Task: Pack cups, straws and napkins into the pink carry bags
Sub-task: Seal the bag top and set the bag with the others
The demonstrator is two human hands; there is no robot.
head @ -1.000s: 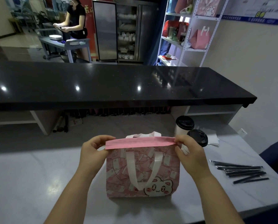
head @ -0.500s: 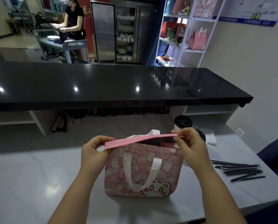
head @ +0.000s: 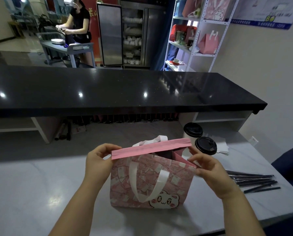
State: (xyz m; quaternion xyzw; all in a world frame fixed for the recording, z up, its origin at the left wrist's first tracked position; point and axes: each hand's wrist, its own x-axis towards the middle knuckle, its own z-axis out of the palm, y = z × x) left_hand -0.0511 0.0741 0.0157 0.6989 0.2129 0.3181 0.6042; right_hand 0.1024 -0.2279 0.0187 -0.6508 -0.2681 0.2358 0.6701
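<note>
A pink carry bag (head: 147, 181) with a cartoon cat and white ribbon handles stands upright on the pale marble counter (head: 31, 193). My left hand (head: 98, 160) pinches the left end of its far pink rim. The near right corner of the rim is pinched by my right hand (head: 208, 169), and the mouth gapes on that side. Two white cups with black lids (head: 205, 145) stand just behind the bag's right side. White napkins (head: 223, 148) lie beside them. Several black wrapped straws (head: 254, 181) lie to the right of my right hand.
A raised black bar top (head: 108, 92) runs across behind the counter. Under it sit open shelves and dark bottles. At the right stands a white shelf rack (head: 202, 31) with more pink bags. Far back left, a person works at a grey cart.
The bag's mouth was held flat and closed; my right hand has pulled the near rim toward me, so the mouth now gapes on the right. The left hand kept its grip.
</note>
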